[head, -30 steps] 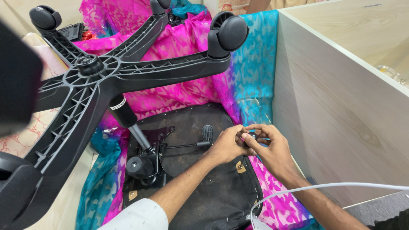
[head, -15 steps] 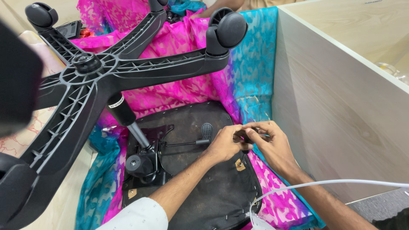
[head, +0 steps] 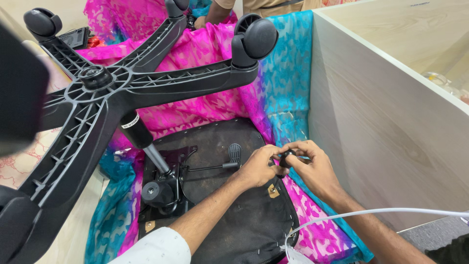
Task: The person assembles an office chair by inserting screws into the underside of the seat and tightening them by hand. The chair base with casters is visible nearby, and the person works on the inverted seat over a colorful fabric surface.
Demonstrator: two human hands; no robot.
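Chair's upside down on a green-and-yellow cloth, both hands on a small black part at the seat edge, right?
Not quite: the head view shows the cloth is pink and blue. The rest holds: the black office chair is upside down, left hand and right hand on the small black part at the seat edge.

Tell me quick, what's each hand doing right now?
Left hand: closed, pinching the small black knob.
Right hand: closed on the same knob.

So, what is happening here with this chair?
An office chair lies upside down on a pink and blue cloth, its star base with casters in the air. The person's left hand and right hand meet over the seat underside, together pinching a small black knob near its edge.
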